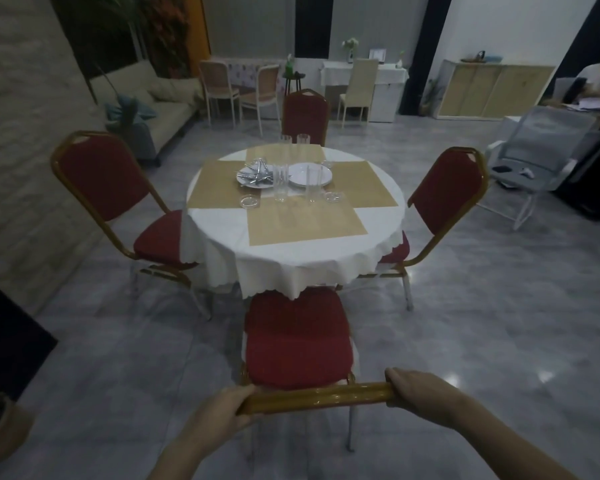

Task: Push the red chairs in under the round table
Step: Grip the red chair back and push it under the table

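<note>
Four red chairs are set round the table, which stands ahead of both hands, draped in a white cloth w/ tan placemats.

Largest item after the table: the near chair, directly in front of the hands. Its seat front is just tucked under the cloth hem; most of the seat is not yet under, so the push is judged barely begun. Its gold top rail is gripped at both ends, prob. so the chair can be steered straight and not swing to one side.

Left chair is seen ahead and to the left hand's side, right chair ahead and to the right hand's side; each seat is approx. half hidden by the cloth, backs angled outward. Far chair is beyond the table, opposite the hands; how far in it sits cannot be told.

Plates, cutlery and glasses are clustered mid-table, away from the edge, so a nudge from a chair is judged unlikely to topple them.

Left hand is closed round the rail's left end, fingers wrapped under. Right hand is closed over the right end, knuckles up. Nothing else is held.
</note>
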Motion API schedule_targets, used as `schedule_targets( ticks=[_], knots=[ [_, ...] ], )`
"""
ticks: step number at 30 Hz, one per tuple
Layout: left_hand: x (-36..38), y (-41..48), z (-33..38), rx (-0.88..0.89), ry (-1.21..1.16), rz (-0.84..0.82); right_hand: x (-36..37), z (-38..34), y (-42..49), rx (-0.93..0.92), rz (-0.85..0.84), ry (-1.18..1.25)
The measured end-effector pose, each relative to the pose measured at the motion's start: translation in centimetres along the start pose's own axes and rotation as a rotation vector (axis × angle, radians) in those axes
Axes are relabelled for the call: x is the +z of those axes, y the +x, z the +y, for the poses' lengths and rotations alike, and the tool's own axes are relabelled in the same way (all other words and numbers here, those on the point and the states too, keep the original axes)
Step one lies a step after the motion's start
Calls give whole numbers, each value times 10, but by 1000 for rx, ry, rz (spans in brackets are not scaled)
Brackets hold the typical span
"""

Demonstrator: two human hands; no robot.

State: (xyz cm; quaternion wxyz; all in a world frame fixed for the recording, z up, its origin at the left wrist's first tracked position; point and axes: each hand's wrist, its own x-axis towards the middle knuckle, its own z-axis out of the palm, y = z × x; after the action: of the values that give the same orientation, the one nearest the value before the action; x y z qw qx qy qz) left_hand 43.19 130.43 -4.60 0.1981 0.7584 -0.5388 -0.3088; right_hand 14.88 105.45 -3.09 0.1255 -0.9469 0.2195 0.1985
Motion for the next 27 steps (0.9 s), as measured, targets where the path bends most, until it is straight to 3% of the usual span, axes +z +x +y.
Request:
schedule_targets(
  ticks=[5, 15, 27],
  knots=[
    [-27, 19, -9, 15, 182, -128, -3, -2, 18, 18, 29, -7],
    [-71, 91, -25, -119, 295, -96, -26, 7, 91, 109, 125, 43],
    [-100, 141, -45, -125, 378, -38, -47, 30, 141, -20, 121, 148]
  ],
)
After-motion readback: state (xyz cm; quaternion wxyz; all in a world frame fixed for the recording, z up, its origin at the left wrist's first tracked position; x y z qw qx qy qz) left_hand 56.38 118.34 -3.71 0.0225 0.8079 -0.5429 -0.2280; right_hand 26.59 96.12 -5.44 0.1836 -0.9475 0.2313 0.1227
